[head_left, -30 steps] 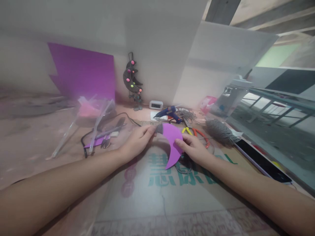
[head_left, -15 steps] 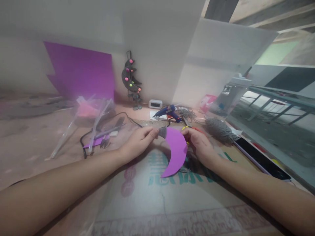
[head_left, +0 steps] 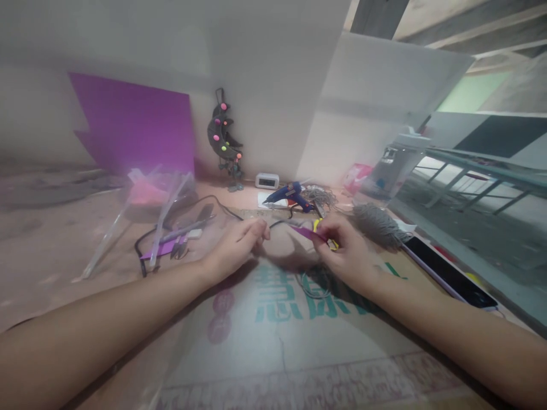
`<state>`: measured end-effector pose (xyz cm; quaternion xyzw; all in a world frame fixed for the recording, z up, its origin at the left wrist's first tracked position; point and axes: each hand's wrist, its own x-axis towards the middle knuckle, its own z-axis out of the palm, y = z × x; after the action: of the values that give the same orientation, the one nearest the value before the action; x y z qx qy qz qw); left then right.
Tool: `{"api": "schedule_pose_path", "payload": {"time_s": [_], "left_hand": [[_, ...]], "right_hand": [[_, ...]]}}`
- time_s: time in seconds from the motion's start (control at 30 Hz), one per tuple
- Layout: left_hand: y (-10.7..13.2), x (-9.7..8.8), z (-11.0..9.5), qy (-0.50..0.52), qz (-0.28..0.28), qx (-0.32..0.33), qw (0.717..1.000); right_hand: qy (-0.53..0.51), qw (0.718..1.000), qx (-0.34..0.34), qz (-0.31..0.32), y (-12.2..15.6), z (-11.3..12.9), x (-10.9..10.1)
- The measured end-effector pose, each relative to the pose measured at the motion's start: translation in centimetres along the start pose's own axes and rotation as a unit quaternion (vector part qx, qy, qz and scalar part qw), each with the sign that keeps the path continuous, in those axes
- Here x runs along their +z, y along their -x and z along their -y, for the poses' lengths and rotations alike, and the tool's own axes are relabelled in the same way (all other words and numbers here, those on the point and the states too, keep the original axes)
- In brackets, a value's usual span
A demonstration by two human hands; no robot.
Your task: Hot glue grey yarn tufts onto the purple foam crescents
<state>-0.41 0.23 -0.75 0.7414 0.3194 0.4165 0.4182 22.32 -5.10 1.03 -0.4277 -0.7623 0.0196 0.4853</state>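
Note:
My right hand (head_left: 344, 245) pinches a purple paper crescent (head_left: 304, 232), now tilted so that only a narrow part of it shows; its grey yarn-wrapped end is hidden. To the left, my left hand (head_left: 241, 242) has its fingers pressed together, apart from the crescent; whatever they hold is too small or hidden to make out. Below my right hand, loops of grey yarn (head_left: 316, 285) lie on the printed cardboard (head_left: 239, 364). Yellow scissor handles (head_left: 333, 245) show partly behind the right fingers.
Beyond my hands lie a blue glue gun (head_left: 288, 195) and a small white clock (head_left: 267, 181). A decorated grey crescent (head_left: 224, 136) hangs on the wall. Grey yarn (head_left: 378, 224) and a phone (head_left: 448, 273) lie at right; glue sticks (head_left: 166, 219) and purple scraps (head_left: 160, 249) at left.
The crescent has turned from broadside to nearly edge-on, and my left hand has let go of its wrapped end. My right hand keeps hold of it. The view has shifted slightly.

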Motion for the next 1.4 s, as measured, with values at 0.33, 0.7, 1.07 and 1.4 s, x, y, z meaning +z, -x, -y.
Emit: {"api": "schedule_pose_path", "payload": {"time_s": [0.33, 0.7, 1.07, 1.4], "left_hand": [[-0.2, 0.1, -1.4, -0.056, 0.047, -0.043, 0.996], [-0.4, 0.0, -1.0, -0.098, -0.042, -0.017, 0.994], [-0.2, -0.1, -1.6, -0.115, -0.056, -0.004, 0.992], [-0.1, 0.2, -1.2, -0.121, -0.005, -0.001, 0.993]], "right_hand": [[0.216, 0.947, -0.187, 0.147, 0.0, -1.1, 0.1], [0.048, 0.996, -0.041, 0.068, 0.0, -0.8, 0.5], [-0.166, 0.959, 0.221, 0.063, -0.9, -2.1, 1.0], [-0.167, 0.953, 0.225, 0.112, -0.5, -1.0, 0.8]]}}
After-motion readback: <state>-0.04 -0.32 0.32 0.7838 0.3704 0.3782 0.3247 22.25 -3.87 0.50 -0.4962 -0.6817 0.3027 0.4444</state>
